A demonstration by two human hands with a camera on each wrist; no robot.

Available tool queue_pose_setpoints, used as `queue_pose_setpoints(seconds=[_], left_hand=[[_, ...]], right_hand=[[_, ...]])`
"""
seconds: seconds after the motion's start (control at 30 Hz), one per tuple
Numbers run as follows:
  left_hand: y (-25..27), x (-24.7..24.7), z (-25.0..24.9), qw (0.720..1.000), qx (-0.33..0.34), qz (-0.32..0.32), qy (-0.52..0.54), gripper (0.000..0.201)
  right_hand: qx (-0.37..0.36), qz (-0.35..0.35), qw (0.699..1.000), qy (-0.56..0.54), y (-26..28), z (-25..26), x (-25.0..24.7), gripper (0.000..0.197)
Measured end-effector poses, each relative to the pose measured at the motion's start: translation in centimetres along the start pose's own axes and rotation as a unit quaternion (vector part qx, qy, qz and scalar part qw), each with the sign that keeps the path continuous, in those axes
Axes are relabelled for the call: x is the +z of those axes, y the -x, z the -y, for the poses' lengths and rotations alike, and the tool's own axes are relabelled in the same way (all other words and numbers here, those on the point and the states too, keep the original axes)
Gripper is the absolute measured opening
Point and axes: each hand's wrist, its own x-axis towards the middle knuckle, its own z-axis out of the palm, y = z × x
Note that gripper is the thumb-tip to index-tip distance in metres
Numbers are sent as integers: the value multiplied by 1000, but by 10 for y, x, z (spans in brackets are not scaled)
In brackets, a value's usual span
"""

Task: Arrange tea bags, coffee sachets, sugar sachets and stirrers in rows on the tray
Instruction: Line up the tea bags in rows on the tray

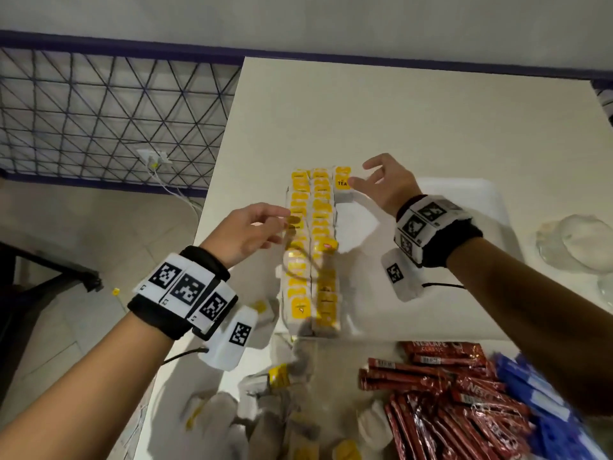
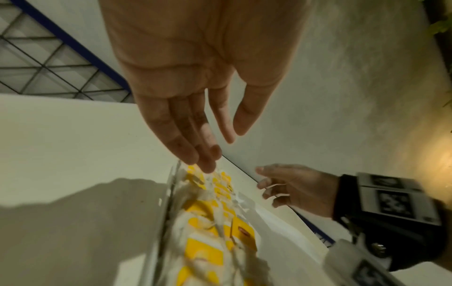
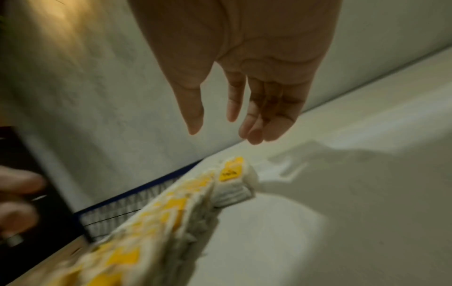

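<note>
**A:** ok so where are we at? Going left to right: our left hand (image 1: 247, 234) hangs over the left edge of the tea bags (image 1: 311, 247), fingers (image 2: 195, 143) straight and loose, holding nothing, tips just above the near-left row. Two full rows of bags stand packed on the left end of the white tray (image 1: 464, 194).

**B:** yep, and a third row is only just started. One short stack of bags (image 1: 343, 189) sits at the far end, just beside the second row. Our right hand (image 1: 386, 185) is right next to it, fingers spread wide, also empty. Can't tell if the tips touch it or not.

**A:** so we're squaring things up, I reckon. Best bet is flat fingers from both sides, gentle squeeze inward, so the rows stay upright and tight. One bag (image 1: 326, 245) midway along the second row looks tilted out of line, so we'd nudge that back first.

**B:** agreed, and watch the strings, they'll snag. The loose tea bags (image 1: 278, 376) on the bench (image 1: 398, 111) near us should fill row three.

**A:** readable stuff? The far stack's yellow tag says "TEA". The red coffee sachets (image 1: 431, 376) say "NESCAFE CLASSIC". The blue sachets (image 1: 537, 393) on the far right are too blurry to read.
</note>
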Motion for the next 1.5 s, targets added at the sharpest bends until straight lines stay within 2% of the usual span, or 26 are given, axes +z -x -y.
queue_pose_setpoints(seconds=[0.07,0.17,0.23,0.3,0.33,0.37,0.43,0.47,0.53,0.6,0.63,0.67,0.7,0.73,0.77,0.8,0.83,0.93,1.03,1.1,1.17,1.2,1.27,1.37,1.5], left_hand=[[17,-5,11,999,-8,-17,-38,20],[45,-11,30,990,-17,-24,-138,17],[67,-14,40,983,-23,-27,-179,18],[89,-18,50,977,-34,-27,-207,20],[100,-20,54,972,-55,-17,-226,14],[111,-22,60,963,-87,-4,-255,17],[129,-27,74,930,-161,43,-327,67],[138,-28,81,915,-197,61,-345,79],[154,-25,91,900,-240,88,-353,68],[166,-18,105,902,-245,91,-344,64],[171,-12,111,907,-247,78,-331,69],[174,-5,116,911,-244,61,-326,74],[177,1,121,915,-229,44,-330,75],[178,6,124,916,-217,31,-336,73],[178,11,124,920,-204,23,-335,70],[177,13,124,925,-188,22,-329,65],[176,15,124,930,-170,24,-324,61],[172,21,125,949,-116,27,-291,57],[168,29,119,962,-87,28,-256,67],[166,34,117,962,-112,46,-245,89],[164,41,122,944,-122,63,-301,110],[164,44,127,928,-116,65,-348,111],[162,49,135,906,-101,57,-407,95],[157,44,131,922,-86,34,-377,70],[156,25,115,947,-79,23,-311,52]], right_hand=[[-75,17,997,-17,29,10,-3,30],[-197,118,973,7,78,24,6,16],[-259,198,944,38,111,31,21,11],[-292,285,909,88,141,33,39,16],[-295,337,886,116,153,30,49,21],[-300,387,860,144,164,28,57,26],[-319,461,809,177,182,21,71,34],[-337,485,783,196,190,17,78,37],[-358,520,732,255,201,12,87,44],[-410,524,659,352,211,5,93,47],[-397,514,644,405,211,0,95,51],[-356,503,645,451,213,-2,96,58],[-388,458,670,436,213,-8,101,60],[-402,462,669,421,214,-11,103,58],[-400,504,635,428,216,-12,102,51],[-409,526,615,421,217,-7,100,42],[-387,533,634,404,216,-5,98,35],[-337,488,739,320,210,-15,94,21],[-315,465,779,280,207,-21,88,23],[-300,455,800,251,205,-24,85,22],[-297,444,815,225,205,-29,83,20],[-298,439,820,213,205,-32,82,20],[-310,430,825,198,207,-35,79,18],[-317,424,826,192,208,-38,76,21],[-309,424,822,223,207,-45,76,27]])
